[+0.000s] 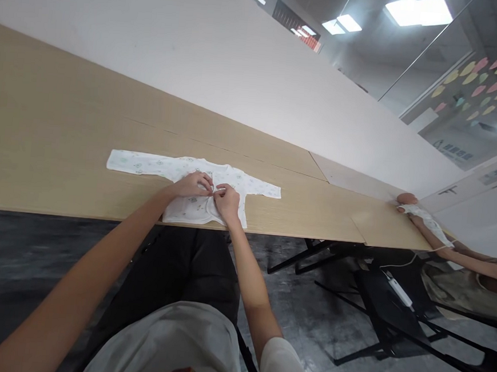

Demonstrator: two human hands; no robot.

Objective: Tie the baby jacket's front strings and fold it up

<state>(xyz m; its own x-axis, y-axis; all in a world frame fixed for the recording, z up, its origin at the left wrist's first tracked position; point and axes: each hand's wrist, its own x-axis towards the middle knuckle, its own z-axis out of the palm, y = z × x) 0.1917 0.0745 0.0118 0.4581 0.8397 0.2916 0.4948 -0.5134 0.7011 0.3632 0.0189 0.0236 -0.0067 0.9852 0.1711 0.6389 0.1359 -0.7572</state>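
Note:
A small white baby shirt [190, 209] with a faint printed pattern lies face up on the wooden table [54, 136], its sleeves stretched out to both sides. Over the middle of its front, my left hand [194, 184] and my right hand [227, 201] meet with fingertips almost touching. Thumb and fingers of each hand are pinched together on the shirt's front opening. A thin edge or tie seems to be between them, but the fingers cover most of it. The shirt's hem lies near the table's front edge.
A white wall panel [177, 48] rises behind the table. At the far right another person's arms [462, 257] reach to a doll [407, 199] in white clothing. A black folding chair [377, 299] with a white power strip [400, 292] stands below, to my right.

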